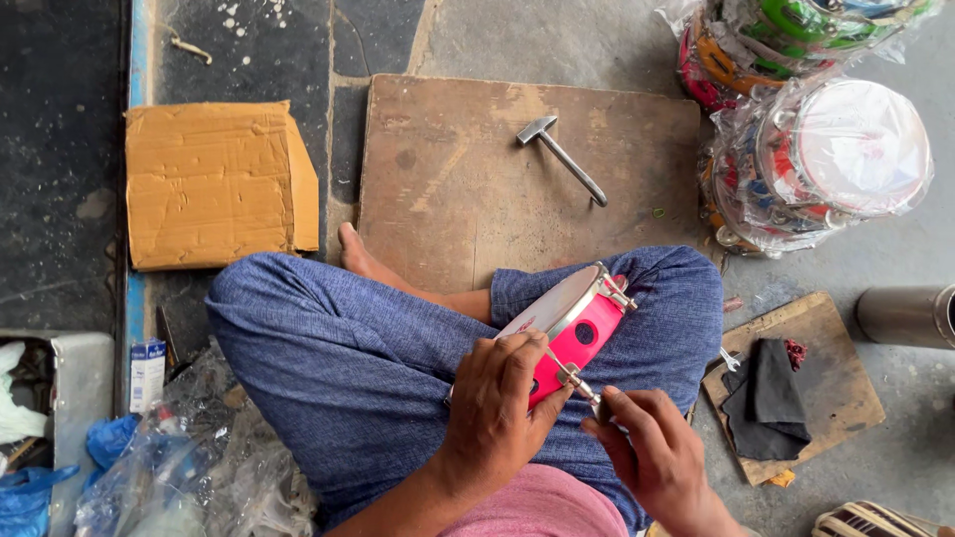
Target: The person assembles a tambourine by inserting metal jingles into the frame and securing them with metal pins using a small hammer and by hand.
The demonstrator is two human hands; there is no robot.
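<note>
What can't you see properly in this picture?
Head view:
- Pink drum: its near side is hidden by the left hand.
- Tool tip at the drum's metal lug: covered by right hand fingers.
- Wrapped drums: blurred by plastic, top stack cut off by the edge.
- Metal cylinder: cut off at right edge.

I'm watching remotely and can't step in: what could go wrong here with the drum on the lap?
The pink drum is tilted on a knee, steadied only by the left hand; it could slip. The right hand works close to a metal lug, so fingers might get pinched.
</note>
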